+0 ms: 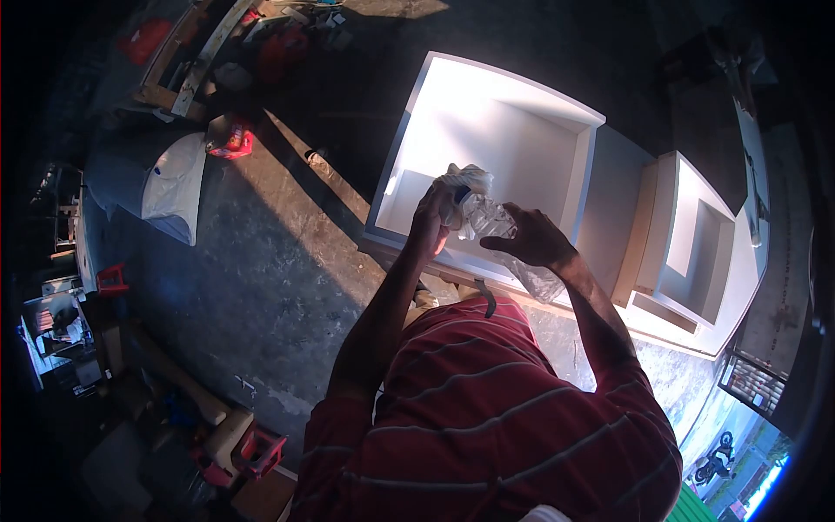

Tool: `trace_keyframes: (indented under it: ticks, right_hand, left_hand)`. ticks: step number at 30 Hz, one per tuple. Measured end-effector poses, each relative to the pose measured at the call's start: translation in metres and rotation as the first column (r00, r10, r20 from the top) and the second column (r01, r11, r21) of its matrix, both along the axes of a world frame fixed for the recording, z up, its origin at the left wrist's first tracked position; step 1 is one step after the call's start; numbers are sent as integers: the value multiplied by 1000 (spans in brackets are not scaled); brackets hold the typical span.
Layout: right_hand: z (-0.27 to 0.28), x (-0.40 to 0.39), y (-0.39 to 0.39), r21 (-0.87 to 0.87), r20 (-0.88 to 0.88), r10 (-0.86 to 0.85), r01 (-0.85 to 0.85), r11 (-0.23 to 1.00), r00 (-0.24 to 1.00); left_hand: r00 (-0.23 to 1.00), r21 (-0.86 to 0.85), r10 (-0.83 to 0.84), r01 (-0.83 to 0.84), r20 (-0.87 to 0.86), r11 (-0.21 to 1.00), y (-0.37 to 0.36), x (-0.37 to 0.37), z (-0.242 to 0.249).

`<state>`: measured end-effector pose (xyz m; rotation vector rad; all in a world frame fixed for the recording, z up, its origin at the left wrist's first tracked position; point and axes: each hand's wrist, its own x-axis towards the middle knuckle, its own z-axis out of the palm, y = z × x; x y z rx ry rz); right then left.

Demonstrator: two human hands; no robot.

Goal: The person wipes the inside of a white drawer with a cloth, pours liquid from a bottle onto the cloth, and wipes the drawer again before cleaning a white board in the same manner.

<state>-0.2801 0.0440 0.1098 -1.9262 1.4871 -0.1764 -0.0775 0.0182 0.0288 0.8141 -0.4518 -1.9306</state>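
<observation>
My left hand [429, 222] is closed around a bunched white cloth [470, 177], held over the near side of a white open box-shaped cabinet [513, 96]. A crinkled clear plastic bottle [478, 219] slants between my hands, its upper end against the cloth, where a small blue patch shows. My right hand [537, 237] curls about the bottle's middle, thumb below and fingers above. The bottle's lower part comes out under my right wrist. Part of the cloth is hidden behind my left fingers.
To the right stands a smaller white open box [696, 239] on a white panel. A pale-covered board [174, 187] and a red package [230, 139] are on the left. Red stools [259, 451] and wood pieces lie at lower left. A wooden frame [191, 78] stands at upper left.
</observation>
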Motion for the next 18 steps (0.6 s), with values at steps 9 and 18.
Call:
trace_keyframes:
  ticks: [9, 18]
  right_hand:
    - [2, 3, 11, 27, 50, -7, 6, 1000, 999]
    - [2, -2, 11, 78, 26, -2, 0, 997, 1000]
  left_hand:
    - [954, 117, 172, -147, -244, 982, -2, 7, 12]
    - [986, 5, 42, -42, -164, 999, -1, -6, -3]
